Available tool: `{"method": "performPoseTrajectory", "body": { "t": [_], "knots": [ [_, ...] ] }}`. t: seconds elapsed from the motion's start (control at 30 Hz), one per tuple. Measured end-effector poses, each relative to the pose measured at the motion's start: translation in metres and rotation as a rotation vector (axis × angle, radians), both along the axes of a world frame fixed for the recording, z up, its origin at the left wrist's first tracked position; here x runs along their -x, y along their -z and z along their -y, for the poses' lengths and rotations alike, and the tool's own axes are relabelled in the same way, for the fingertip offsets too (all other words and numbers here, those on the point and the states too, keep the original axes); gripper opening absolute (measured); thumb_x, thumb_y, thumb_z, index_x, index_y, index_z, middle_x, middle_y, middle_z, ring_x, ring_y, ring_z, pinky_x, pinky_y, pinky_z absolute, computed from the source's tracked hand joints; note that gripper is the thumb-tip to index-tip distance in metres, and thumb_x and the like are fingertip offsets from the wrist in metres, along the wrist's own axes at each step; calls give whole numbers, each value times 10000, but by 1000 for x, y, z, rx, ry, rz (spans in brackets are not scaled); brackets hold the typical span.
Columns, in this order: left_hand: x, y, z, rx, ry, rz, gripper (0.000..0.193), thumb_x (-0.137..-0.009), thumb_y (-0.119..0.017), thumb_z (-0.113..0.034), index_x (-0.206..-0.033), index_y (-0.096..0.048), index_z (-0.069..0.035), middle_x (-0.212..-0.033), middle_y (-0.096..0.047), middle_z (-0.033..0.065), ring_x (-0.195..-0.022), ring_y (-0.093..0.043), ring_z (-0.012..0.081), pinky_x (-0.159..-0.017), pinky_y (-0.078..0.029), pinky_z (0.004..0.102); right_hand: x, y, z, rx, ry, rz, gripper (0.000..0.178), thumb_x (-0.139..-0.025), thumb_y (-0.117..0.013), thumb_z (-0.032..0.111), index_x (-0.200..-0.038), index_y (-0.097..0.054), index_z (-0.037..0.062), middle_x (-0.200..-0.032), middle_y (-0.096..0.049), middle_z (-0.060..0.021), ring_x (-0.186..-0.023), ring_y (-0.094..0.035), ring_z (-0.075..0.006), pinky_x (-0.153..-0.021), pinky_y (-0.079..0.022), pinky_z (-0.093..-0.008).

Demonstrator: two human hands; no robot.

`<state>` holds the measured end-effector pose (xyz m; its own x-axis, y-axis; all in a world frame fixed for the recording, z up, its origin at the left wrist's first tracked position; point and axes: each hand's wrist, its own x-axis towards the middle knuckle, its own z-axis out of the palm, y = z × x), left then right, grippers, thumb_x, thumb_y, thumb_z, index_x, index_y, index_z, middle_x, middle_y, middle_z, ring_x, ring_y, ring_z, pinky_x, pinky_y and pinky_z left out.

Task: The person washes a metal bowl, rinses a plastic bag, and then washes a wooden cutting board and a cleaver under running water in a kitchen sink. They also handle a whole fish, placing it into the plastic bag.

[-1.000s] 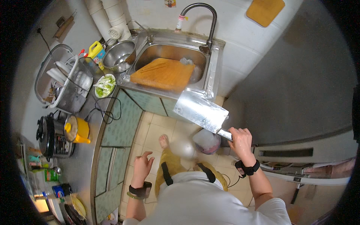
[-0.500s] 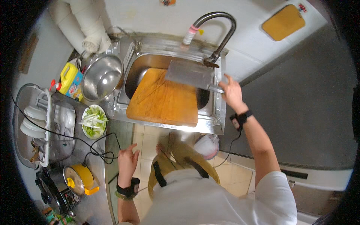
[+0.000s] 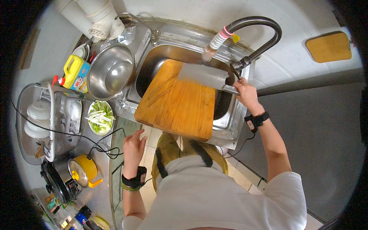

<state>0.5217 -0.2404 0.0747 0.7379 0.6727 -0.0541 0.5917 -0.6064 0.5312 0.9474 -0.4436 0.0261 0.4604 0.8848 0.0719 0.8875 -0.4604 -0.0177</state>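
Note:
My right hand (image 3: 248, 96) is closed around the handle of a broad-bladed cleaver (image 3: 205, 76). The blade points left and lies over the far right part of a thick wooden cutting board (image 3: 180, 105); I cannot tell whether it touches the wood. This board rests across a stainless steel sink (image 3: 229, 132), overhanging the near rim. Low on the left, by the counter edge, my left hand (image 3: 133, 149) hangs in the air with its fingers apart and nothing in it. A dark strap circles each wrist.
A curved faucet (image 3: 276, 32) rises behind the sink. Left of the sink stand a steel bowl (image 3: 111, 73), a yellow jug (image 3: 74, 74), a plate of cut greens (image 3: 101, 118), a dish rack (image 3: 50, 126) and a yellow pot (image 3: 86, 168). A black cable (image 3: 76, 135) crosses the counter.
My right hand's fingers have closed more fully round the cleaver handle. The view has shifted, so the sink and counter sit farther right. My left hand remains low beside the counter.

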Motion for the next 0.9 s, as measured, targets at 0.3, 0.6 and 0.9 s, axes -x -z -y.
{"method": "performPoseTrajectory", "body": {
  "t": [0.3,0.6,0.9],
  "knots": [
    [-30,0,-39,3,52,15,211,-821,-640,-125,-1014,-597,-52,-567,-507,115,-566,-495,286,-603,-419,396,54,-18,-26,-26,69,190,132,-691,-606,76,-810,-582,129,-792,-490,-46,-693,-591,-200,-636,-441,-337],
    [-38,-1,-64,-5,71,56,189,-814,-638,-113,-994,-595,-74,-510,-491,83,-524,-494,286,-620,-425,378,65,15,-99,-182,2,152,96,-709,-578,72,-791,-569,120,-765,-495,-58,-645,-578,-199,-589,-413,-333],
    [-40,3,-75,5,63,32,212,-790,-648,-111,-994,-604,-75,-515,-477,90,-543,-505,292,-624,-429,388,66,-14,-108,-50,-106,127,183,-710,-570,75,-880,-602,136,-810,-537,-67,-607,-594,-195,-630,-443,-332]
  ]
}}
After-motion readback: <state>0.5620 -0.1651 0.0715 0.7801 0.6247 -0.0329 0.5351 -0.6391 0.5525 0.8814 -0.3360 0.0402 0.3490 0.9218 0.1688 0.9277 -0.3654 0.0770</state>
